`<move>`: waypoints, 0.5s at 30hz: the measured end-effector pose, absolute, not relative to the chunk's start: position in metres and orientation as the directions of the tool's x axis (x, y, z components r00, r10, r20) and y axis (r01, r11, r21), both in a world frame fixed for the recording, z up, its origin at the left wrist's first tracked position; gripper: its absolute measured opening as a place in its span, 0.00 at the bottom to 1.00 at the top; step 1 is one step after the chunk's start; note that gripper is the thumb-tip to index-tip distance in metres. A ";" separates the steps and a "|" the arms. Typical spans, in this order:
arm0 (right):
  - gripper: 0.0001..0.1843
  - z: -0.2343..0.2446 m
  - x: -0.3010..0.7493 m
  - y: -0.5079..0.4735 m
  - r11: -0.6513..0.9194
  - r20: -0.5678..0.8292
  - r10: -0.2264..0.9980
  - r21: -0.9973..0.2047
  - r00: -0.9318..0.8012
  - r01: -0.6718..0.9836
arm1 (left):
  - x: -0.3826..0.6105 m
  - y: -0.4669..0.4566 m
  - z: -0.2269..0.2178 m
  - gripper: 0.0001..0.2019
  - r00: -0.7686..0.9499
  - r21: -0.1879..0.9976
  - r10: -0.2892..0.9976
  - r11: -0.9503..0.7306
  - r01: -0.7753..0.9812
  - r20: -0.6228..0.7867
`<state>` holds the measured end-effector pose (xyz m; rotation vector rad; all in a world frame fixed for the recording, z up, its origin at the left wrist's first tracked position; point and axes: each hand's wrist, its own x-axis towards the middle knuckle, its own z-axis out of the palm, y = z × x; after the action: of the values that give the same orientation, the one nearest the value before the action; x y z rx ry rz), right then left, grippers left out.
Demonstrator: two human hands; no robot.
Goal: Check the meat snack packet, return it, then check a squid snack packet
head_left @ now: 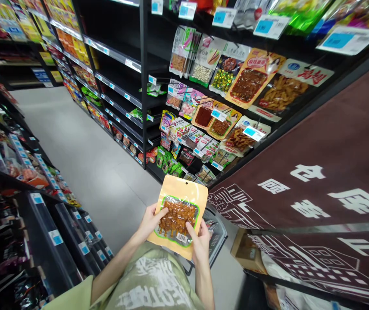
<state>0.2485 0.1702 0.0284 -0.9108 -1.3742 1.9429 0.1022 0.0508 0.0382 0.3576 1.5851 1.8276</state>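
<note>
I hold an orange snack packet [179,196] with a clear window showing brown skewered pieces and a barcode sticker, in front of my chest. My left hand [149,222] grips its left edge, thumb across the window. My right hand [200,243] grips its lower right corner, thumb near the barcode. Both hands are closed on the packet.
A black shelf unit [144,86] ahead carries hanging snack packets [251,82] on pegs with blue price tags. More shelves [16,181] line the left of a grey aisle floor [84,159]. A dark basket [217,232] sits below the packet. A maroon sign panel [317,181] and a cardboard box [247,252] stand right.
</note>
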 end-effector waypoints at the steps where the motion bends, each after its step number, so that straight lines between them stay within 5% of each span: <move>1: 0.22 0.029 0.248 0.170 -0.307 -0.204 0.781 -0.948 -0.591 -0.078 | 0.102 0.050 0.038 0.17 -0.727 0.948 0.648 -0.022 -0.316 -0.227; 15: 0.19 0.025 0.241 0.173 -0.342 -0.270 0.831 -0.937 -0.486 -0.065 | 0.096 0.051 0.026 0.13 -0.710 0.974 0.676 0.051 -0.222 -0.197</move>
<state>0.2406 0.1733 0.0252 -1.0512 -1.2673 1.8873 0.0963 0.0505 0.0264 0.4612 1.6725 1.7356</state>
